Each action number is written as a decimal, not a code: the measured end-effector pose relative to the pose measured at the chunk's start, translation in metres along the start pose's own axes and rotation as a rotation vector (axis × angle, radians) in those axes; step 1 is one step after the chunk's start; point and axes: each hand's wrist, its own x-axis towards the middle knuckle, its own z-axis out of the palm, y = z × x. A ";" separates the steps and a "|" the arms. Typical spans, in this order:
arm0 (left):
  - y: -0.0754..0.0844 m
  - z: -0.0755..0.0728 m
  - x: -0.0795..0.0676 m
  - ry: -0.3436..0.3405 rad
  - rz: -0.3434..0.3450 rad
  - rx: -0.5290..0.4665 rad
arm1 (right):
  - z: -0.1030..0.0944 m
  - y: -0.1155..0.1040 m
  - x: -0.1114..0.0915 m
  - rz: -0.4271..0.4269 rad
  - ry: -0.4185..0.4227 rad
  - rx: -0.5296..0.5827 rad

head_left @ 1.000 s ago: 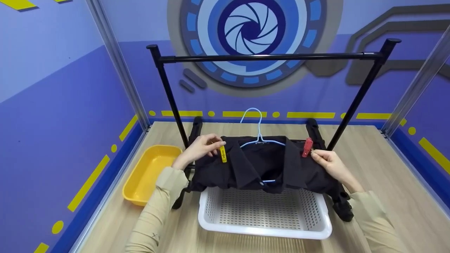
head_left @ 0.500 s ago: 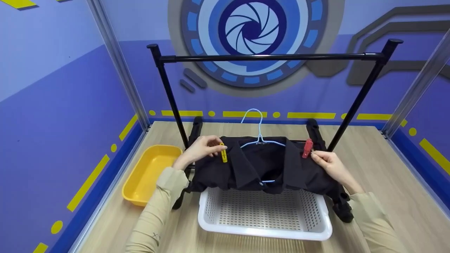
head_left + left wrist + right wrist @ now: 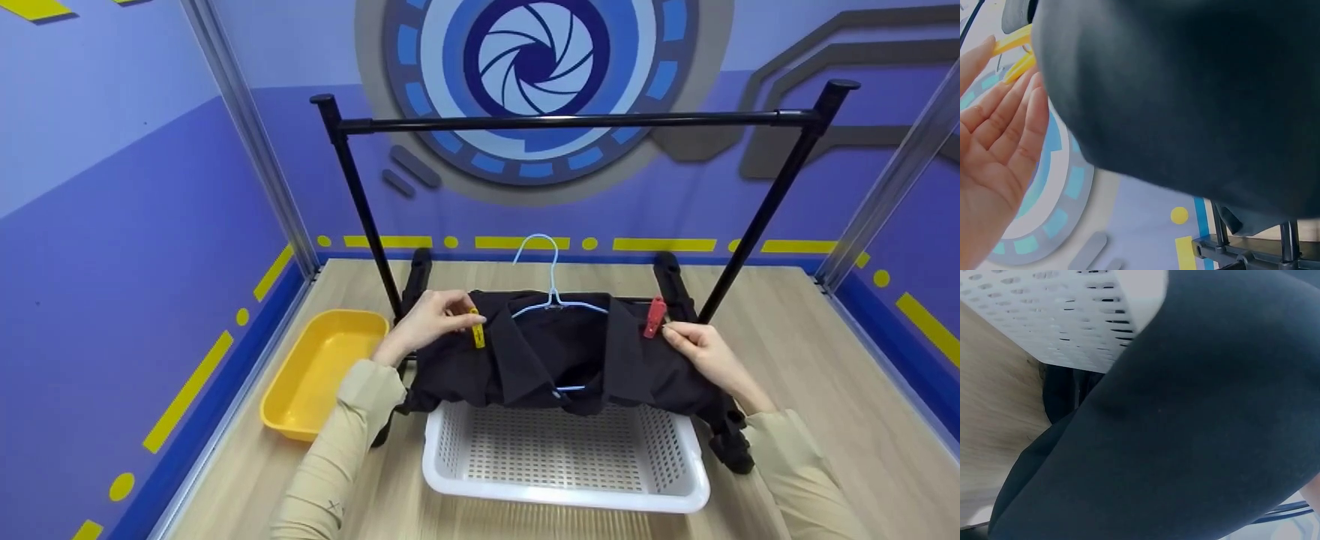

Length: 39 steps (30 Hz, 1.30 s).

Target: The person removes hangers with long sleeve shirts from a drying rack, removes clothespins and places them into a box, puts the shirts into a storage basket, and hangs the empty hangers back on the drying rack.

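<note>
Across the black shirt (image 3: 517, 364), our left hand (image 3: 436, 316) pinches the yellow clip (image 3: 478, 336); our right hand (image 3: 705, 351) pinches fabric (image 3: 664, 367), best held taut.

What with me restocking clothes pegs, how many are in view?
2: a yellow peg in the left hand, a red peg by the right hand; more may be hidden.

From the head we look forward and down over the pale wood-grain worktop (image 3: 825, 375); from both wrists, tilted, closely at the black collared shirt (image 3: 521, 364). Head and left wrist share the yellow plastic clip (image 3: 478, 334); head and right, the white perforated plastic basket (image 3: 562, 498).
</note>
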 end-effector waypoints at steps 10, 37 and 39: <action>-0.001 0.001 -0.001 0.099 0.091 -0.030 | 0.001 0.000 -0.001 -0.010 0.034 -0.010; -0.006 -0.002 -0.003 0.237 0.041 -0.091 | 0.000 -0.001 0.002 -0.006 -0.008 -0.014; -0.007 -0.002 -0.003 0.244 0.038 -0.101 | 0.001 -0.001 0.001 -0.004 -0.003 -0.013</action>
